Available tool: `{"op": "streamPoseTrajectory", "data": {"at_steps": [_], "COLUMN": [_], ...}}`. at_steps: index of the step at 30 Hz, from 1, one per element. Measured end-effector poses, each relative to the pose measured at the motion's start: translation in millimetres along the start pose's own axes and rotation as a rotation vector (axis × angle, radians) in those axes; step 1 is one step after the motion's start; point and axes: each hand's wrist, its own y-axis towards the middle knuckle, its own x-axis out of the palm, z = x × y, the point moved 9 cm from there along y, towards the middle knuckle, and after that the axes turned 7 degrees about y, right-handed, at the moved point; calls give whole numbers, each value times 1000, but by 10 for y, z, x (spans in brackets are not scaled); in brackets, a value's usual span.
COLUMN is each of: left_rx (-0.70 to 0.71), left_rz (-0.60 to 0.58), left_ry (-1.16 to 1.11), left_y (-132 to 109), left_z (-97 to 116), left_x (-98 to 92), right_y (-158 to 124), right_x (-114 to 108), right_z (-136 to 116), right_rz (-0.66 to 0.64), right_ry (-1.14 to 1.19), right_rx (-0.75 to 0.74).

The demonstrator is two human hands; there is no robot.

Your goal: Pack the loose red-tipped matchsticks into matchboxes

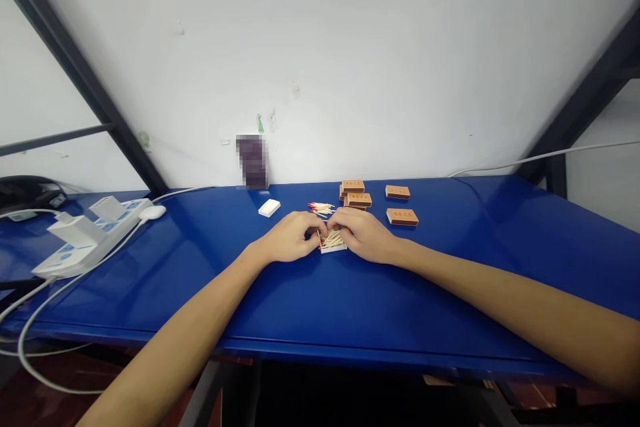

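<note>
A small white matchbox tray (333, 249) filled with matches (333, 238) sits on the blue table between my hands. At its left end is my left hand (294, 236), fingers curled and thumb bent in against the tray. My right hand (367, 235) closes on the right end, its fingers bent over the top of the matches. The exact fingertip contacts are partly hidden. Just beyond my hands lies a loose pile of red-tipped matches (321, 209).
Several brown matchboxes (359, 200) are stacked behind my right hand; two more matchboxes (403, 217) lie farther right. A white box (269, 207) rests at the left. A power strip (75, 253) with cables occupies the left side. The white wall (350, 80) rises behind.
</note>
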Motion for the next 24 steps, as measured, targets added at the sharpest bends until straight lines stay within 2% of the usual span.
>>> {"op": "streamPoseTrajectory", "data": {"at_steps": [15,20,24], "left_rx": [-41,-22,28], "left_rz": [-29,24,45], "left_ry": [-73,24,84], "left_y": [-9,8,2], "left_z": [-27,8,93], "left_x": [50,-10,-63], "right_y": [-1,-7,-14], "right_x": [-24,-37,-87], "right_z": [44,28,47], "right_rz": [29,10,52], "right_ry": [38,61,70], "right_rx": [47,20,40]}}
